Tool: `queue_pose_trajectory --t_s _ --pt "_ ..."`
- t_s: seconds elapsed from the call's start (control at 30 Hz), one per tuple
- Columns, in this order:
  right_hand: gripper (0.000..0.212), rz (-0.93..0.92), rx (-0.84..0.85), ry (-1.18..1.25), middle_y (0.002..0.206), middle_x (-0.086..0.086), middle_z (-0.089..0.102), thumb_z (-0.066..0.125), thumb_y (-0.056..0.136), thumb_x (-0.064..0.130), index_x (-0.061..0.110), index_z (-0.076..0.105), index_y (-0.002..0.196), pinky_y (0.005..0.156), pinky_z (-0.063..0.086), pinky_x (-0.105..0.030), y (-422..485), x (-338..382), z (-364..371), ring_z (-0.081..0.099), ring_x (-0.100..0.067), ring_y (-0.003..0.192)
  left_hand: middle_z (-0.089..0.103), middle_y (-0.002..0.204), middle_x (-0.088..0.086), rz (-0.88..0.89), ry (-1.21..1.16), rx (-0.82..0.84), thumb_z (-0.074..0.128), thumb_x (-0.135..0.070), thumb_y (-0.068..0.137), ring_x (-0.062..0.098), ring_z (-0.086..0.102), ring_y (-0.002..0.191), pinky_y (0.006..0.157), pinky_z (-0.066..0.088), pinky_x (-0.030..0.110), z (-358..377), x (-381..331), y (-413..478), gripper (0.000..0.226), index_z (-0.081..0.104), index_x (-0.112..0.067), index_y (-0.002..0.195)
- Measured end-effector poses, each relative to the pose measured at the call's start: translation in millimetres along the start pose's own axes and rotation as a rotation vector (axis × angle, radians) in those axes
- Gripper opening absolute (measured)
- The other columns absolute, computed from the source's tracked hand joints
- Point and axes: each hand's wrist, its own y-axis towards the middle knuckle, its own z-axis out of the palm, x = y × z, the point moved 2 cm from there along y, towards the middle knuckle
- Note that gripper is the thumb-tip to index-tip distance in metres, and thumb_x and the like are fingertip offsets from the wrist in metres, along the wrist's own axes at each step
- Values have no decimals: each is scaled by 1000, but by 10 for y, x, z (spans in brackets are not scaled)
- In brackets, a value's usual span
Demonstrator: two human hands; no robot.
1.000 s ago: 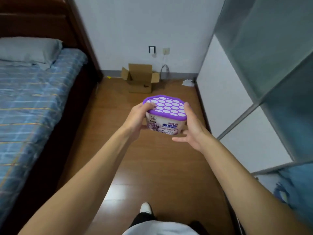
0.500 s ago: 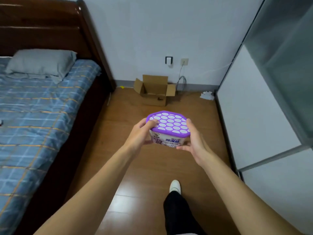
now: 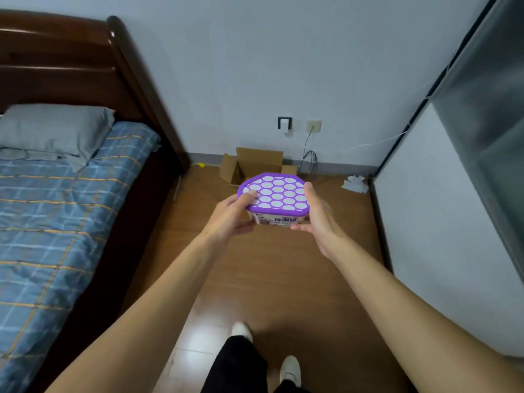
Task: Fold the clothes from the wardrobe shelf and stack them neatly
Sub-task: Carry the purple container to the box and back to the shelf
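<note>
The bed (image 3: 56,222) fills the left side, under a blue checked sheet; a grey pillow (image 3: 54,129) lies at its head, against the dark wooden headboard (image 3: 71,66). Both bare arms reach forward over the wooden floor (image 3: 269,279). The left hand (image 3: 229,219) grips the near left corner of a tub (image 3: 274,199), thumb on top of the purple lid (image 3: 276,191) and fingers curled beneath. The tub is held in the air at mid-frame, roughly level, its lid dotted with white circles and its pale side printed. Behind it on the floor an open cardboard box (image 3: 255,165) stands against the far wall; a small yellow scrap (image 3: 201,165) lies left of the box; two sockets (image 3: 284,123) sit on the wall above, with cables hanging from the right one. The right hand (image 3: 320,219) clasps the tub's right side, thumb up at the lid's edge and fingers under the base; it is slightly blurred. Below, a dark trouser leg and two white shoes (image 3: 241,330) show. Crumpled white paper (image 3: 354,184) lies in the far right corner of the floor. The wardrobe (image 3: 453,194) takes up the right edge, showing white and grey panels; its shelf and the clothes are out of view.
</note>
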Motion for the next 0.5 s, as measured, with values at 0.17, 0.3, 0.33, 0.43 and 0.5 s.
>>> queue_pose_trajectory --t_s 0.17,0.3,0.33,0.43,0.5 --pt "48 18 19 6 117 -5 69 46 98 57 22 53 129 84 61 -43 914 382 365 70 -24 98 77 98 -8 27 -41 -7 65 -60 79 16 76 81 62 52 23 -227 -308 941 39 68 -29 102" --pt "30 39 10 36 109 -3 71 55 96 52 26 58 111 75 63 -39 1524 625 562 72 -21 93 77 98 -11 36 6 66 61 -62 80 14 75 82 73 49 32 -394 -553 1641 43 63 -30 108" --pt "25 29 5 35 106 -2 72 56 96 50 28 58 107 72 63 -38 1707 702 616 73 -19 90 77 98 -11 38 18 91 59 -61 81 14 75 84 73 50 31 -444 -653 1833 42 62 -31 110" --pt "23 6 -24 20 102 4 72 55 97 47 27 59 108 69 63 -35 2209 921 769 74 -11 83 76 104 -3 38 44 135 55 -49 94 20 75 86 73 54 29 -557 -926 2387 27 60 -32 114" --pt "34 8 -45 11 106 3 71 54 97 50 25 57 120 71 63 -34 2510 1031 835 73 -11 88 76 102 -3 41 38 171 53 -41 99 21 75 85 73 58 29 -569 -1079 2705 25 56 -31 121"
